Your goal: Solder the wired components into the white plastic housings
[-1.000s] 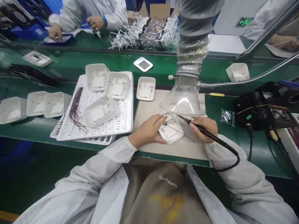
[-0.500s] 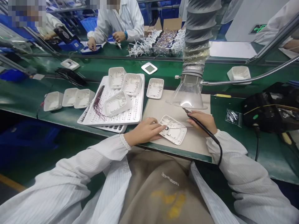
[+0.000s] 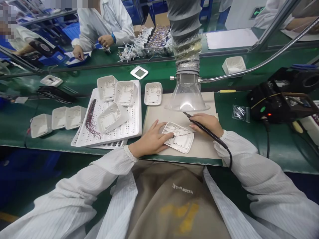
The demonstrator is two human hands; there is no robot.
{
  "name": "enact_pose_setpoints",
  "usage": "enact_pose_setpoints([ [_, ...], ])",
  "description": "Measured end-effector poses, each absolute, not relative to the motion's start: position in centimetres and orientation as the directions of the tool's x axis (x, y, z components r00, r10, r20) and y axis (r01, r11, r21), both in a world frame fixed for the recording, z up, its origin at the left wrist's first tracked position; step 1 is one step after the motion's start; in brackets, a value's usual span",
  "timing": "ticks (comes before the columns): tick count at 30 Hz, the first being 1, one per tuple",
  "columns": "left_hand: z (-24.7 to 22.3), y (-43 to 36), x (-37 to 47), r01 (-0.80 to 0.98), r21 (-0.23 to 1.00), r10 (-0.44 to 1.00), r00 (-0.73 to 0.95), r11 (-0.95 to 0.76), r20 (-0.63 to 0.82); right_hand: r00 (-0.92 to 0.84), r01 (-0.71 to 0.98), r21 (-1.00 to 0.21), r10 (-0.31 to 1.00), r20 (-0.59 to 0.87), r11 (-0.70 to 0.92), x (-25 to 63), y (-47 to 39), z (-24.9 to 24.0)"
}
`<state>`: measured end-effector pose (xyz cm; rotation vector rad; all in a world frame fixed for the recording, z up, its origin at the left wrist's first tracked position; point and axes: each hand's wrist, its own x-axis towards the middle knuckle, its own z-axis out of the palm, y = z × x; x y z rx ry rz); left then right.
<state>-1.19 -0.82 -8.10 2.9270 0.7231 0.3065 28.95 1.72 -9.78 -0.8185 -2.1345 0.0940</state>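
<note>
On the beige work mat (image 3: pixel 159 114) lies a shallow white plastic cover (image 3: pixel 183 142), its ribbed inside facing up. My left hand (image 3: pixel 152 139) grips its left edge, one fingertip pressing beside a small dark round part (image 3: pixel 173 135) in the cover and other fingers spread. A thin dark wire (image 3: pixel 185 134) runs from that part toward my right hand (image 3: pixel 208 124). That hand is closed around a black soldering iron (image 3: pixel 203 127), tip pointing up and left, apart from the cover. Whether its fingers also pinch the wire I cannot tell.
A clear fume hood (image 3: pixel 186 96) hangs just above the iron's tip. Left stand white trays (image 3: pixel 134 124) bearing white housings (image 3: pixel 126 93) and dark-red wires (image 3: pixel 91 119). Right are a bag of metal pieces (image 3: pixel 241 113) and a black soldering station (image 3: pixel 279 103). Across the bench, a person's hands (image 3: pixel 106 40) work.
The whole view has shifted, so the bench things appear further left. My left hand's fingers have spread more over the cover. The soldering iron stays in my right hand.
</note>
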Motion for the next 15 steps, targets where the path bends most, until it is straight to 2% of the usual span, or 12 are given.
enact_pose_setpoints([
  [3,-8.0,-0.8,-1.1,0.458,0.142,0.476,0.867,-0.878,0.149,-0.392,0.447,-0.367,0.547,0.739,0.816,29.2,0.8,-8.3],
  [5,-8.2,-0.7,-1.1,0.456,0.148,0.476,0.868,-0.877,0.143,-0.386,0.391,-0.449,0.586,0.713,0.804,29.7,0.1,-7.1],
  [8,-8.5,-0.6,-1.1,0.447,0.195,0.478,0.862,-0.873,0.167,-0.478,0.259,-0.643,0.674,0.563,0.721,30.2,-0.5,-5.8],
  [10,-8.6,-0.5,-1.1,0.443,0.236,0.489,0.851,-0.865,0.193,-0.598,0.158,-0.735,0.657,0.46,0.659,30.0,-0.5,-5.7],
  [12,-8.7,-0.5,-1.2,0.442,0.268,0.499,0.842,-0.856,0.205,-0.692,0.114,-0.767,0.604,0.395,0.632,29.4,-0.3,-6.1],
  [15,-8.8,-0.5,-1.1,0.443,0.27,0.5,0.842,-0.855,0.201,-0.74,0.116,-0.754,0.563,0.369,0.646,28.4,0.0,-7.0],
])
